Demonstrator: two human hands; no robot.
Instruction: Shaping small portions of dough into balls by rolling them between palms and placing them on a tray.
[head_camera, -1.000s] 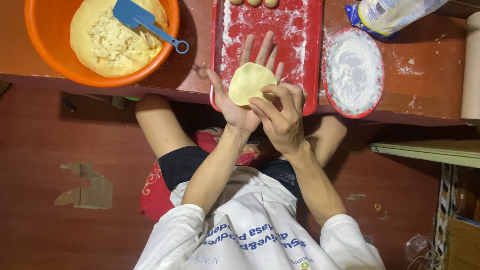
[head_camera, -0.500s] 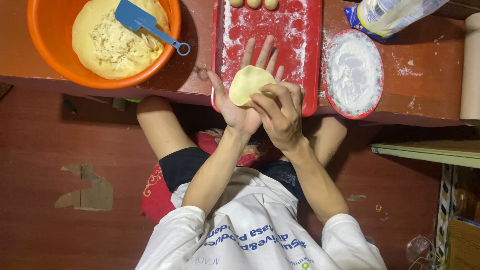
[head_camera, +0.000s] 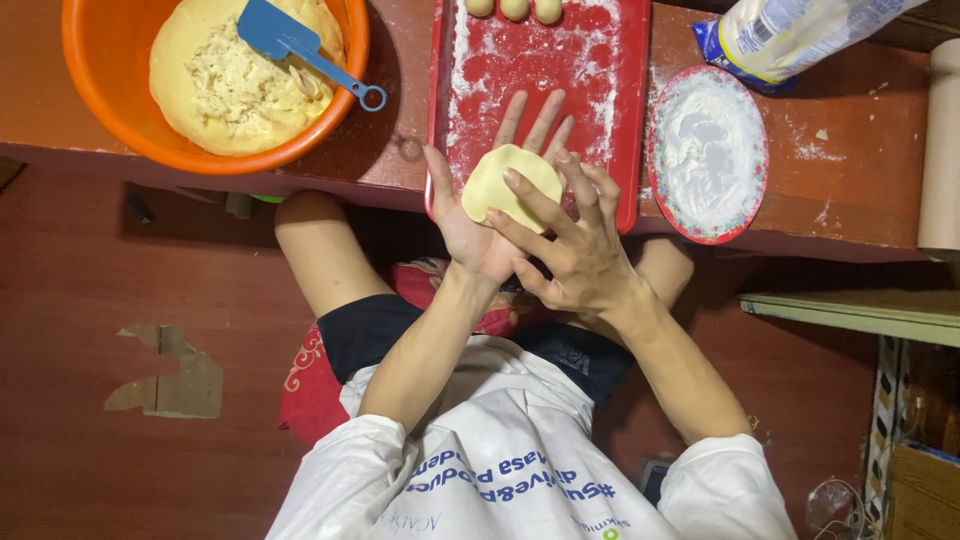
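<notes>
The left hand (head_camera: 480, 215) lies palm up with its fingers spread wide, and a flattened disc of pale dough (head_camera: 512, 187) rests on the palm and the base of the fingers. The right hand (head_camera: 570, 250) comes in from the right and lies across it, fingers splayed, with two fingertips (head_camera: 512, 178) pressing on the dough's upper face (the thumb is tucked out of sight below). Neither hand is closed around the dough; it is sandwiched between an open palm and flat fingers.

Directly beyond the hands, and partly under them, sits a red tray (head_camera: 620, 120) dusted with flour, whose near edge the left fingers overlap. At the tray's far end, well past the fingertips, three small dough balls (head_camera: 514, 8) stand in a row. To the right of the right hand is a round plate of flour (head_camera: 708, 152) with a patterned rim, and beyond that a plastic flour bag (head_camera: 800, 30) lying on its side. Far to the left of the left hand an orange bowl (head_camera: 100, 90) holds a mass of filling, with a blue spatula (head_camera: 290, 45) resting in it, its handle over the rim. All of it stands on a reddish low table (head_camera: 860, 170), with the person's knees beneath its edge.
</notes>
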